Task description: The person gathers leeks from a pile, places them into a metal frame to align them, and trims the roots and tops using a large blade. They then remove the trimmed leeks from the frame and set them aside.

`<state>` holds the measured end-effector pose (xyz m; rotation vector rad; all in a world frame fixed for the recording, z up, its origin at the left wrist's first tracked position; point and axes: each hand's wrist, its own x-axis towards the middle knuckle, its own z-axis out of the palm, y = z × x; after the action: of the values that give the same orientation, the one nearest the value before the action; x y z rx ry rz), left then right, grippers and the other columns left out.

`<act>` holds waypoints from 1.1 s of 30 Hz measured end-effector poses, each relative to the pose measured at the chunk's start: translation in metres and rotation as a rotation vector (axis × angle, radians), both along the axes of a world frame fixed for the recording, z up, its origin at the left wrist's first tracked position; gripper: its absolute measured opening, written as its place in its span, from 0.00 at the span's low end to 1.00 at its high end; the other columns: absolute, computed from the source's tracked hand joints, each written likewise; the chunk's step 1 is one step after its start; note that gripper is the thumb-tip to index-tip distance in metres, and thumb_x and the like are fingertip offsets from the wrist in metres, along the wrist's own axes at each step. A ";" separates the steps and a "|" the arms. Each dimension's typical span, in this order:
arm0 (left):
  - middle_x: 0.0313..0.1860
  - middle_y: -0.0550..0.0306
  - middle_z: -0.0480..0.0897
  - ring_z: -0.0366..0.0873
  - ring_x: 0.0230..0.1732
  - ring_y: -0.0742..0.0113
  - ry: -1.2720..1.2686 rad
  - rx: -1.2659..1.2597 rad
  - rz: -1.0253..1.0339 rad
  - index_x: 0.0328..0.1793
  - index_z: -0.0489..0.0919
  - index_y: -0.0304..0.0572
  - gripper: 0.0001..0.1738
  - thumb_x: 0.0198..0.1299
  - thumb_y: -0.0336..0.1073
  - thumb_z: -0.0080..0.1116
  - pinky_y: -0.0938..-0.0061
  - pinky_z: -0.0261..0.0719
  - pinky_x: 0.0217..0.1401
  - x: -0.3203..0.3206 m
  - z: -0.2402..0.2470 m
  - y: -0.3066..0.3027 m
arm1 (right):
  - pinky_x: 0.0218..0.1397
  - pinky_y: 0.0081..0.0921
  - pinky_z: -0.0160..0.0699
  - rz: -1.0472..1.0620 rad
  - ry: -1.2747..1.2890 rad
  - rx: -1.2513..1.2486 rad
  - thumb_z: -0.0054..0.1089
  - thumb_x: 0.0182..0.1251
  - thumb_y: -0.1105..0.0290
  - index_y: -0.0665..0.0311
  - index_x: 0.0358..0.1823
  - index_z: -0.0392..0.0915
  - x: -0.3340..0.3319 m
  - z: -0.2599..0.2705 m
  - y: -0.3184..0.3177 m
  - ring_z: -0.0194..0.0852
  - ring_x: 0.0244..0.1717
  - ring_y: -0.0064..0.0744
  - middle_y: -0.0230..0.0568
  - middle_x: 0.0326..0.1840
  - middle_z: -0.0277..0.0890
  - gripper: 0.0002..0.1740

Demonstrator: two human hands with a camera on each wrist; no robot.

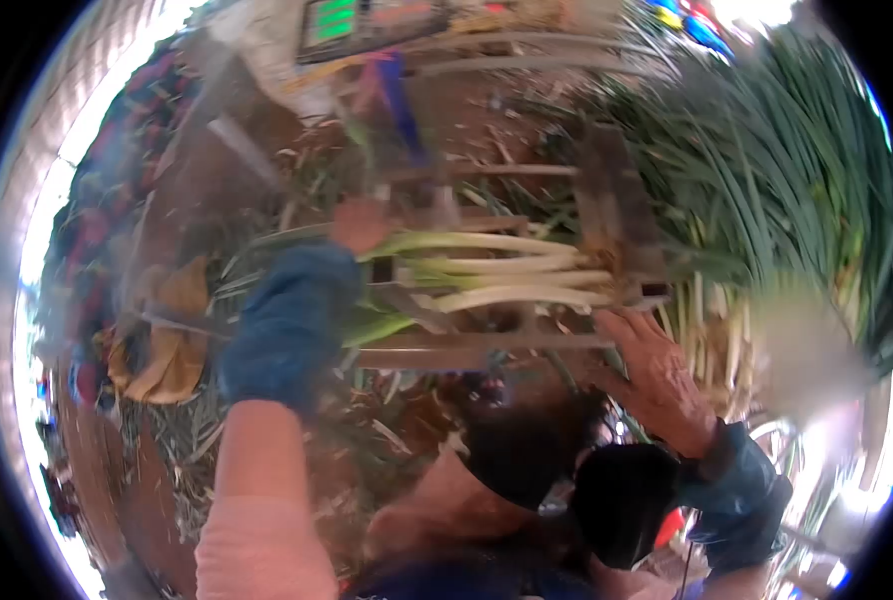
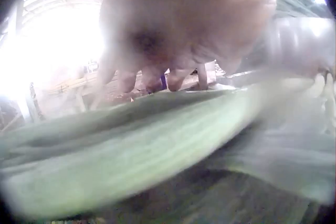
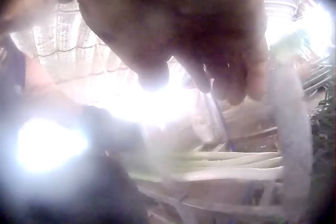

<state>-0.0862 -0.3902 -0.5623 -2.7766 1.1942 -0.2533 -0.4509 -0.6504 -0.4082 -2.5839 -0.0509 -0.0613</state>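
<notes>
Several green onions (image 1: 517, 297) lie side by side across a low rack (image 1: 467, 357), their white ends to the right and their leaves to the left. At the leaf side is my left hand (image 1: 362, 225), blurred, beyond a blue sleeve cuff. In the left wrist view its fingers (image 2: 153, 77) extend just behind a broad green leaf (image 2: 131, 166), without curling round it. My right hand (image 1: 660, 372) is beside the rack's near right corner, close to the root ends. Its fingers (image 3: 199, 74) look loosely extended in the right wrist view, with nothing between them.
A large heap of green onions (image 1: 757, 180) fills the right side. An upright board (image 1: 607, 190) closes the rack's right end. Behind the rack hangs a blue strip (image 1: 399, 110), and farther back stands a device with a green display (image 1: 332, 22). Leaf scraps litter the ground.
</notes>
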 end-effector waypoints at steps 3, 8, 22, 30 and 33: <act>0.44 0.53 0.82 0.80 0.41 0.49 -0.088 -0.047 -0.176 0.50 0.81 0.56 0.21 0.59 0.55 0.46 0.49 0.76 0.45 0.017 -0.057 0.009 | 0.64 0.46 0.57 0.080 -0.015 -0.062 0.66 0.51 0.63 0.67 0.63 0.60 0.070 -0.029 0.015 0.56 0.63 0.58 0.56 0.62 0.60 0.39; 0.49 0.52 0.79 0.73 0.53 0.51 0.213 0.107 -0.131 0.47 0.82 0.49 0.26 0.60 0.58 0.43 0.49 0.68 0.55 -0.007 0.003 0.011 | 0.69 0.54 0.47 0.112 0.094 -0.307 0.68 0.49 0.52 0.65 0.69 0.54 0.159 -0.115 0.031 0.51 0.67 0.59 0.59 0.68 0.54 0.49; 0.68 0.50 0.64 0.60 0.67 0.51 0.382 0.116 -0.404 0.61 0.72 0.49 0.32 0.52 0.54 0.58 0.52 0.57 0.68 -0.063 0.038 0.080 | 0.65 0.52 0.52 0.116 0.170 -0.354 0.68 0.53 0.61 0.69 0.70 0.48 0.155 -0.189 0.008 0.53 0.64 0.58 0.58 0.63 0.56 0.49; 0.62 0.51 0.69 0.67 0.61 0.56 0.002 0.051 -0.532 0.40 0.77 0.43 0.11 0.49 0.33 0.54 0.64 0.67 0.61 -0.076 0.026 0.099 | 0.64 0.52 0.54 0.059 0.000 -0.250 0.65 0.52 0.49 0.68 0.69 0.52 0.151 -0.200 0.009 0.55 0.62 0.59 0.57 0.60 0.59 0.49; 0.62 0.52 0.70 0.68 0.61 0.57 0.215 0.012 -0.325 0.41 0.76 0.44 0.10 0.50 0.32 0.53 0.65 0.68 0.61 -0.085 0.022 0.076 | 0.65 0.53 0.52 0.033 0.020 -0.260 0.58 0.56 0.41 0.68 0.70 0.52 0.150 -0.196 0.005 0.54 0.62 0.60 0.57 0.62 0.58 0.49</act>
<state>-0.1715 -0.3144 -0.5405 -2.6391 1.6917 0.0299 -0.3013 -0.6459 -0.6044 -2.8424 -0.1003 -0.0176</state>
